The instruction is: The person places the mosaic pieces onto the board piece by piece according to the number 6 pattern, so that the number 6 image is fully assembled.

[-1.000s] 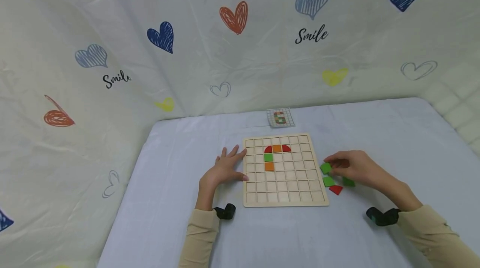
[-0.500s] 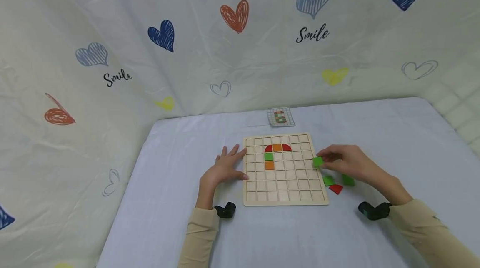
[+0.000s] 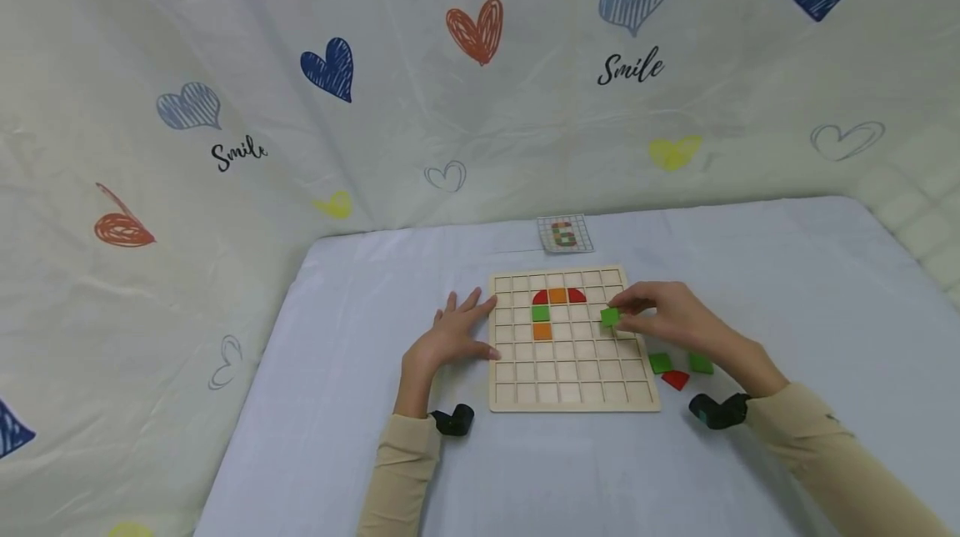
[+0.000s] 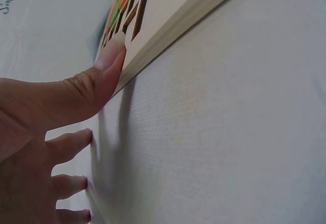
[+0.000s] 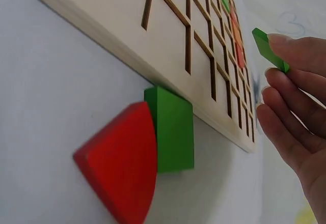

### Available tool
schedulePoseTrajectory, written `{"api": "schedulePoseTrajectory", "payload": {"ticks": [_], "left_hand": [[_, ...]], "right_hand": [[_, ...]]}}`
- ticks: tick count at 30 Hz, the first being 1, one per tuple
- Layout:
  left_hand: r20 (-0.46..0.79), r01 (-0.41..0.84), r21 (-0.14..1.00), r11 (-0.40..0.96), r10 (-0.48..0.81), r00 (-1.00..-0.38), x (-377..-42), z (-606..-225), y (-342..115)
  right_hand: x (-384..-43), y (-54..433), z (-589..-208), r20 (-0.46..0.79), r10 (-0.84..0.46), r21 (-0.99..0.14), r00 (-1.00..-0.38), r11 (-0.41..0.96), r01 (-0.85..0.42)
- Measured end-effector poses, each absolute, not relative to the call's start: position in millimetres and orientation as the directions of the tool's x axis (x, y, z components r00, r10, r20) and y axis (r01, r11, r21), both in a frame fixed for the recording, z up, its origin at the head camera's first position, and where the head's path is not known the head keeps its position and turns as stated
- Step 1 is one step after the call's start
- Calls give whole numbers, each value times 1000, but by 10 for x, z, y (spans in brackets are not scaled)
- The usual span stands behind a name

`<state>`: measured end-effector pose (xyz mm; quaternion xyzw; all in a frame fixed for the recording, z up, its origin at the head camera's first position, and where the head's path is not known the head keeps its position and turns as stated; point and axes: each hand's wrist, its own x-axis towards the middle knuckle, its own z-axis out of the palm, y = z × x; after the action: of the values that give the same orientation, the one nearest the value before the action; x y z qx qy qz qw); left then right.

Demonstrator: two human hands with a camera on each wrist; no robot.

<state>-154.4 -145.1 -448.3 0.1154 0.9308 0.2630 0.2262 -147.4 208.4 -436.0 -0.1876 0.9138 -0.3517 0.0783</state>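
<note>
A wooden grid board (image 3: 570, 394) lies on the table, with orange, green and red tiles set in its upper left cells. My right hand (image 3: 671, 316) pinches a green square tile (image 3: 609, 317) between thumb and fingers above the board's right side. The same tile (image 4: 117, 16) is not what the left wrist view shows; there, a green inlaid piece sits far along the board. My left hand (image 3: 448, 338) has its fingers spread, the thumb touching the board's left edge. Off the board's right edge lie a red quarter-round tile (image 5: 122, 163) and a green tile (image 5: 174, 132), touching; another green tile (image 3: 701, 363) lies farther right.
A small pattern card (image 3: 566, 234) with a coloured grid design lies behind the board. White cloth (image 3: 375, 287) covers the table, and a curtain with printed hearts (image 3: 475, 30) hangs behind it.
My right hand has lifted the green tile from the loose pieces and carried it left over the board. My left hand stays at the board's left edge.
</note>
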Motion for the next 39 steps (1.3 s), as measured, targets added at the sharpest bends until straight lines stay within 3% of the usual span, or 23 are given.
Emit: {"api": "schedulePoseTrajectory", "payload": {"ticks": [16, 39], "left_hand": [[-368, 88, 545, 834, 332, -869, -1546, -4472, -1425], [-366, 89, 539, 838, 328, -871, -1555, -4492, -1452]], "right_hand": [[-1583, 1801, -4492, -81, -414, -699, -907, 672, -244], [-1668, 1490, -4590, -38, -502, -691, -864, 638, -341]]}}
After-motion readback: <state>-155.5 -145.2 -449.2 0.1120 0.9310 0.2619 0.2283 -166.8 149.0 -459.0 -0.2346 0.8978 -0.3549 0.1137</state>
